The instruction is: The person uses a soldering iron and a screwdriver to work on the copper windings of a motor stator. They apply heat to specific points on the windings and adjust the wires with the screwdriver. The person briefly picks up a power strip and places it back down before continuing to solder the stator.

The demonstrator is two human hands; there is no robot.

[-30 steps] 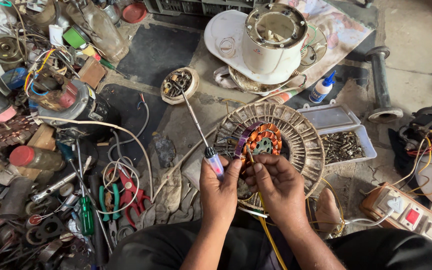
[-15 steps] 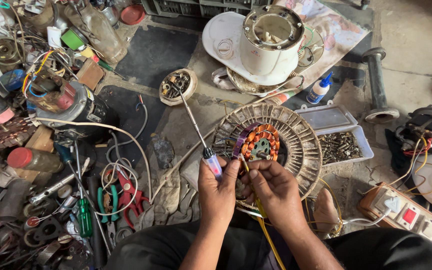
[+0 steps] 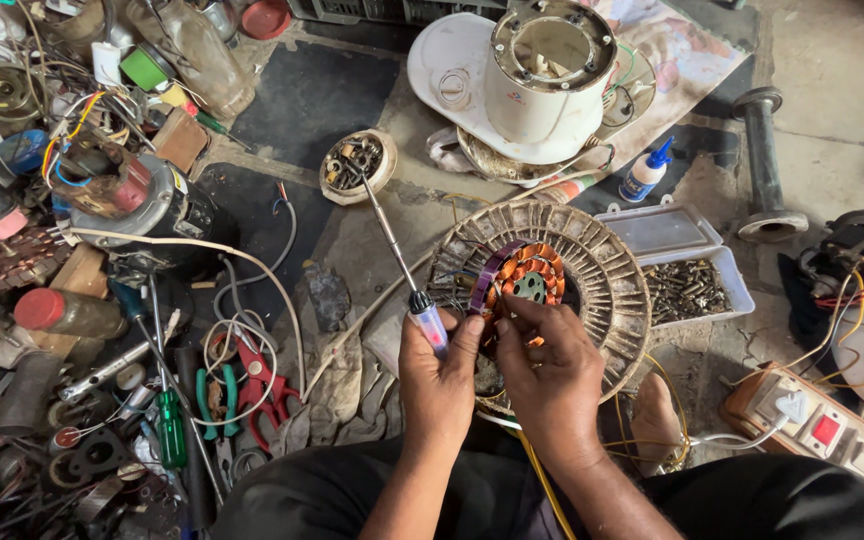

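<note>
A round, dusty fan motor housing lies on the floor in front of me, with orange copper windings at its middle and a purple strip along their left side. My left hand grips a long screwdriver by its clear handle, the shaft pointing up and away to the left. My right hand rests at the lower edge of the windings, its fingertips pinched together against them and touching my left thumb. Yellow wires run down from the housing between my forearms.
A white appliance body stands behind. To the right lie a clear box of screws, a small glue bottle, a power strip and another motor. Left: a small dish of screws, red pliers, green screwdriver, several motor parts.
Both hands stay at the windings with only small finger shifts. The view has tilted slightly; the screwdriver remains in my left hand.
</note>
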